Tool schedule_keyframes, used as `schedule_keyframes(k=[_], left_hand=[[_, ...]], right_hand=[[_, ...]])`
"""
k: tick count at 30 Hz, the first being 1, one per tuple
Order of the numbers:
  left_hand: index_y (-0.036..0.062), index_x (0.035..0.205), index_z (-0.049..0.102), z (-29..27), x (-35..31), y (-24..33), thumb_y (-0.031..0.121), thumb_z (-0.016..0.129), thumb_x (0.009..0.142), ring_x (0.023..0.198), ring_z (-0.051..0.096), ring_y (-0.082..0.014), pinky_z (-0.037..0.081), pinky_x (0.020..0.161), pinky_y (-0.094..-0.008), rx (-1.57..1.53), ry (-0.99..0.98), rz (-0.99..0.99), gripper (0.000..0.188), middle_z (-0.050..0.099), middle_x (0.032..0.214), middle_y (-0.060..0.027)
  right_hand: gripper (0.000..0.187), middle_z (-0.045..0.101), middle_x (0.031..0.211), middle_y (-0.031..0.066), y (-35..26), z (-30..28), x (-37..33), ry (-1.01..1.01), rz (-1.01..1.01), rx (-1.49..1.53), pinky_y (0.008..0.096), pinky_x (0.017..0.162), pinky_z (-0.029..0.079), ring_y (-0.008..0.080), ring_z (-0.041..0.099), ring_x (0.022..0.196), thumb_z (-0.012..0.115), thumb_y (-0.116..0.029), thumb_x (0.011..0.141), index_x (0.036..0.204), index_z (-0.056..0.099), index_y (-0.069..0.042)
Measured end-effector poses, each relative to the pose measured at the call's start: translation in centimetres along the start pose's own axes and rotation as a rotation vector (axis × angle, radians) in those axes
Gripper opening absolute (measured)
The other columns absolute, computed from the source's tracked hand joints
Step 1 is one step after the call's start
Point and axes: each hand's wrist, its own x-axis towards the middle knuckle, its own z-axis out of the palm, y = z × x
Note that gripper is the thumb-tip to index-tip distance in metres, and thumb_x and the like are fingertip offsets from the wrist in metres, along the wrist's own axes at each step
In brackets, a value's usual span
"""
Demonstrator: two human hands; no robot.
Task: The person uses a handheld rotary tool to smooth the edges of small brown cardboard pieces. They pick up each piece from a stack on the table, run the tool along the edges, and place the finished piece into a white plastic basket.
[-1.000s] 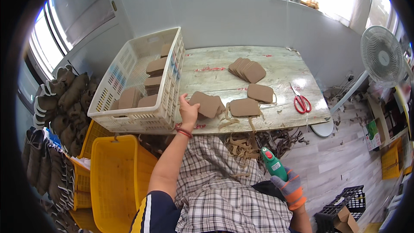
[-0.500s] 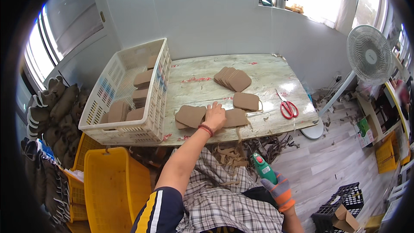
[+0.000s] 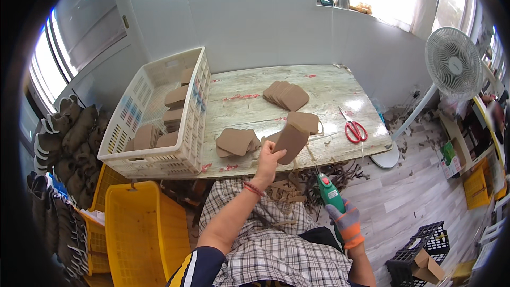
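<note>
My bare left hand [image 3: 267, 162] pinches a brown rounded pad [image 3: 292, 143], lifted and tilted over the table's front edge. My right hand [image 3: 346, 222], in a grey and orange glove, grips a green handheld power tool [image 3: 331, 193] with a red button and a thin metal tip pointing up toward the table. Left of the held pad lies a small pile of brown pads [image 3: 235, 142]. Behind it, another pad [image 3: 305, 121] with a thin loose strip at its side is partly covered. Farther back, several pads [image 3: 287, 95] lie fanned out.
Red-handled scissors [image 3: 355, 129] lie on the table [image 3: 234, 79] at right. At left stands a white crate [image 3: 154, 158] with pads inside, above a yellow bin [image 3: 133, 234]. Offcuts [image 3: 287, 194] pile below the front edge. A white fan [image 3: 454, 66] stands at right.
My left hand has picked up a pad from the table and raised it toward the right, turning it. My right hand and the power tool have moved slightly up and right.
</note>
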Motion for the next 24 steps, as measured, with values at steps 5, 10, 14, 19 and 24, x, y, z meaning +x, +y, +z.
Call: schedule_keyframes(k=[5,10,14,19,24], left_hand=[[0.002,0.11,0.051,3.1,-0.5,-0.3,-0.005,0.056,0.086,0.105,0.058,-0.0219,0.048,0.096,-0.0352,-0.736,0.08,-0.072,0.026,0.058,0.113,-0.0084],[0.0023,0.116,0.05,5.7,0.1,-0.7,-0.004,0.059,0.085,0.107,0.056,-0.0236,0.046,0.098,-0.0376,-1.012,0.096,-0.142,0.033,0.058,0.114,-0.0091],[0.0023,0.116,0.05,7.1,0.0,-0.5,-0.004,0.06,0.084,0.108,0.056,-0.0236,0.046,0.099,-0.0384,-1.136,0.111,-0.203,0.034,0.058,0.114,-0.01],[0.002,0.115,0.05,7.2,0.6,-2.5,-0.003,0.061,0.084,0.108,0.056,-0.0237,0.046,0.099,-0.0383,-1.168,0.087,-0.201,0.033,0.058,0.115,-0.0103],[0.0024,0.117,0.05,8.2,-0.5,-2.4,-0.001,0.06,0.085,0.109,0.055,-0.024,0.045,0.1,-0.0387,-1.139,0.043,-0.27,0.034,0.057,0.116,-0.0099]], right_hand=[[0.038,0.059,0.068,0.0013,-2.6,1.1,1.3,0.043,-0.113,0.026,0.0225,0.046,0.041,0.0072,0.051,0.052,0.073,-0.022,0.079,0.107,0.058,0.0],[0.04,0.059,0.071,0.0003,-4.8,1.2,1.7,0.055,-0.125,0.08,0.0219,0.048,0.041,0.0056,0.05,0.054,0.075,-0.022,0.078,0.108,0.058,0.0],[0.044,0.061,0.075,-0.0004,-4.7,1.2,1.9,0.068,-0.122,0.116,0.0214,0.05,0.042,0.0045,0.05,0.057,0.077,-0.024,0.077,0.108,0.059,0.0],[0.044,0.061,0.076,-0.0005,-4.6,1.2,1.9,0.078,-0.115,0.129,0.0212,0.05,0.042,0.0048,0.05,0.058,0.077,-0.024,0.077,0.108,0.059,0.0],[0.044,0.061,0.077,0.0003,-5.3,1.1,1.8,0.074,-0.106,0.177,0.0211,0.05,0.043,0.0053,0.051,0.058,0.076,-0.023,0.077,0.109,0.058,0.0]])
